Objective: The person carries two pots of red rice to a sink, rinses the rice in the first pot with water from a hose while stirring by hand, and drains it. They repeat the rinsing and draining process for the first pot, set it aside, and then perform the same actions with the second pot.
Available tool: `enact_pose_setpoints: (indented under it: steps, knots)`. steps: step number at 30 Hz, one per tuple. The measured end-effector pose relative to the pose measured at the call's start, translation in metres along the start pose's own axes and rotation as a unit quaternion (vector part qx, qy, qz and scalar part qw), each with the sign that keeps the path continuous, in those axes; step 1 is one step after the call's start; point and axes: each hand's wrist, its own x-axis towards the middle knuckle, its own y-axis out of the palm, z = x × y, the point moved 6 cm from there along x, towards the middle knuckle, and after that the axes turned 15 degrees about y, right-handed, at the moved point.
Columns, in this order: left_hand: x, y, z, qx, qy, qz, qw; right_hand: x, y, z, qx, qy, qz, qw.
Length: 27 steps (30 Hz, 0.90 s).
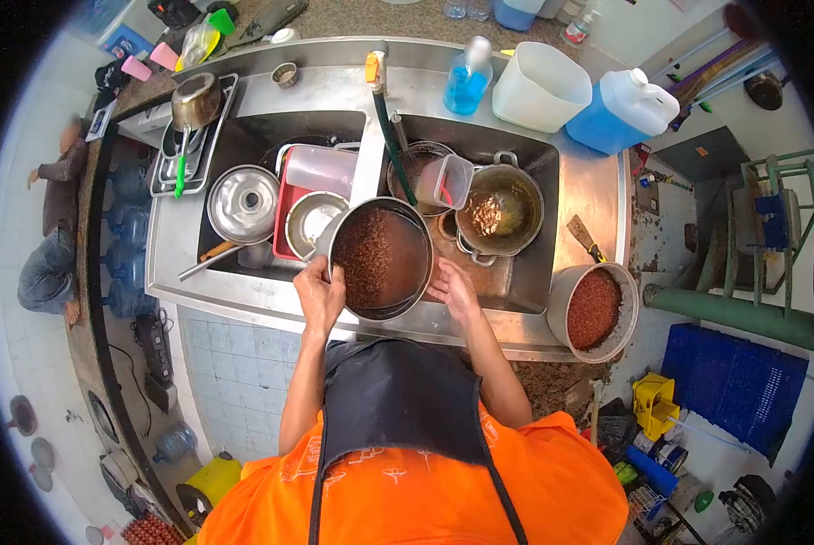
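A round metal pot (pixel 405 245) with brown, wet-looking grains inside is held over the front of the sink. My left hand (pixel 320 292) grips its left side, with the thumb over the rim. My right hand (pixel 455 289) is at the pot's right side, fingers curled against it; part of the grip is hidden. Behind the pot, a dark green hose (pixel 391 136) hangs from a tap with an orange handle (pixel 372 68). In the right basin sits a large two-handled pot (pixel 521 213) with food residue, next to a clear plastic container (pixel 457 182).
The left basin holds a metal lid (pixel 243 202), a red tray (pixel 287 232) and a metal bowl (pixel 309 216). A pot of reddish grains (pixel 625 309) stands at the right counter edge, near a scraper (pixel 584 234). Blue-liquid containers line the back. A person (pixel 57 236) is at far left.
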Motion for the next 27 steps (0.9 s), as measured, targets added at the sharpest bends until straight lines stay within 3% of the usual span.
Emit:
enact_pose_setpoints:
  steps: [11, 27]
  knots:
    - [0.002, 0.001, -0.013, 0.029, 0.008, 0.012, 0.999, -0.015, 0.013, 0.009, -0.072, -0.031, -0.023, 0.997]
    - [0.001, 0.002, -0.016, 0.033, 0.027, 0.025, 0.999, -0.013, 0.012, 0.009, -0.075, -0.026, -0.024, 0.997]
